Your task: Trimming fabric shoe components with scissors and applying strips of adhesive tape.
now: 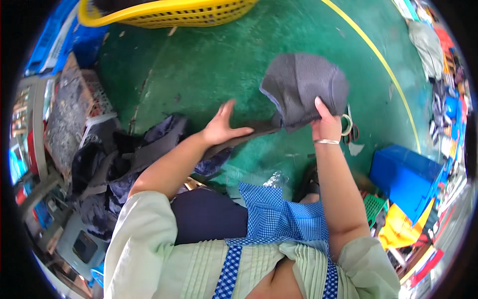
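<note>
My right hand [324, 122] grips the lower edge of a dark grey, rounded cloth piece [304, 82], thumb on top, holding it up above the green floor. From its lower left corner a dark cloth strip [261, 127] runs left, passing beside my left hand [223, 126]. That hand is open, its thumb stretched toward the strip and its fingers spread upward. Whether the palm touches the strip I cannot tell. Beyond my left forearm the strip leads to a heap of dark, partly shiny cloth [167, 137].
A yellow basket [174, 14] stands at the far edge. Right of my right hand lie a tape roll [348, 125] and red-handled scissors [354, 133]. Further right are a blue box [406, 167], a small green basket [372, 208] and a yellow bag [404, 228]. At lower left stands a grey stool [69, 244].
</note>
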`<state>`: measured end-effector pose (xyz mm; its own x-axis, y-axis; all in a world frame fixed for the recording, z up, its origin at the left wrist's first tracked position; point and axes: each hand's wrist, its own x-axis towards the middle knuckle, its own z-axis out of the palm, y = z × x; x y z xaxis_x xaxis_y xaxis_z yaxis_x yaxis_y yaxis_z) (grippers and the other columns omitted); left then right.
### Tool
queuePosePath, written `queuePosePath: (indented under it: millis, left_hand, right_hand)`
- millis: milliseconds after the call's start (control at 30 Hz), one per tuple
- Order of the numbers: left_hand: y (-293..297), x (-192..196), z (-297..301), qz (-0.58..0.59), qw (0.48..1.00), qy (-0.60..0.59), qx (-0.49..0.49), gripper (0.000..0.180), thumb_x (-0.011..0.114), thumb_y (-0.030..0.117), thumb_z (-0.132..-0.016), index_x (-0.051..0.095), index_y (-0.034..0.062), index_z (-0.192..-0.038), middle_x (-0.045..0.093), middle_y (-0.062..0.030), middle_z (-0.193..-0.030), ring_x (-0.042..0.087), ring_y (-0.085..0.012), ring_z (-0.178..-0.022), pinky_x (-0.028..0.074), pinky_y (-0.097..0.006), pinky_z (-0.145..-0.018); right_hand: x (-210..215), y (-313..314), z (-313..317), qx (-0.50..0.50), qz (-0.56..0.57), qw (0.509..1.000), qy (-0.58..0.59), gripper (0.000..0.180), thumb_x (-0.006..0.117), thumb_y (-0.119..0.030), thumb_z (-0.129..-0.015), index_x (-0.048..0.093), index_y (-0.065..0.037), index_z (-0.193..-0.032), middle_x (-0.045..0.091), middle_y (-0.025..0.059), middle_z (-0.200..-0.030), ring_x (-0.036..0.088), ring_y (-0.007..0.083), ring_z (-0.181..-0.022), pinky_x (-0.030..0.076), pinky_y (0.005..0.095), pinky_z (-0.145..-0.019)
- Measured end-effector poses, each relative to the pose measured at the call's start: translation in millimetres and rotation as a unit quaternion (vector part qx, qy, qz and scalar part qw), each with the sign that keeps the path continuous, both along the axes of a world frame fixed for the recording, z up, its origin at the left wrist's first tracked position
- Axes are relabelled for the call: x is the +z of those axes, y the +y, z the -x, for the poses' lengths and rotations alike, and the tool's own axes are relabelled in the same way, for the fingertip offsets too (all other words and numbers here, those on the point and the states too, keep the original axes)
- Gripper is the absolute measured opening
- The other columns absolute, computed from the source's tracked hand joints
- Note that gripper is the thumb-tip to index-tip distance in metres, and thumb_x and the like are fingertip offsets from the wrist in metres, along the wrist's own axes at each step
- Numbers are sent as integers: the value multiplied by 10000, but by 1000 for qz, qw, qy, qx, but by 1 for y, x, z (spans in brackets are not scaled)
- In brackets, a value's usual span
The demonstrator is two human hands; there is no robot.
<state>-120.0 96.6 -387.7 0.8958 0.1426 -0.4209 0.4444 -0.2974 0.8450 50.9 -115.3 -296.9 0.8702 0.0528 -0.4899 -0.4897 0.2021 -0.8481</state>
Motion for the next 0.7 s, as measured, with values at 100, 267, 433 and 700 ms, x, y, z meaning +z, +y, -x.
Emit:
queuePosePath:
  millis: [100, 267, 433, 700]
  left_hand:
    - [-8, -17, 9, 400, 860, 284, -142, 772, 617, 405, -873, 287, -32, -1417, 413, -143, -1401, 409, -220, -1281, 358, -350, -1039]
    - [-44, -26, 20, 552, 764, 320, -95, 650, 565, 420, -904, 368, 52, -1402, 486, -124, -1350, 510, -214, -1191, 408, -366, -1007]
    - [-97, -60, 59, 630, 604, 487, 15, 518, 534, 475, -900, 576, 66, -1215, 651, -103, -1117, 604, -213, -1048, 462, -378, -928]
    - [-33, -29, -9, 267, 909, 87, 309, 390, 775, 181, -756, 617, -16, -1053, 683, -113, -935, 651, -187, -807, 517, -314, -738]
  right_hand:
    - [-13, -23, -18, 29, 14, 999, -8, 599, 760, -46, -742, 463, 90, -1244, 552, 167, -1239, 560, 303, -1104, 469, 444, -901]
    - [-64, -42, -29, 50, -78, 986, 137, 521, 741, -116, -790, 516, -6, -1247, 585, 113, -1223, 573, 270, -1095, 469, 425, -890]
    - [-77, -39, -23, 121, -170, 965, 156, 474, 681, -93, -840, 504, -37, -1276, 574, 91, -1248, 555, 252, -1139, 450, 416, -963]
    - [-97, -63, -68, 142, 104, 978, 109, 699, 769, -373, -748, 505, 47, -1242, 602, 116, -1179, 597, 228, -1005, 465, 366, -870]
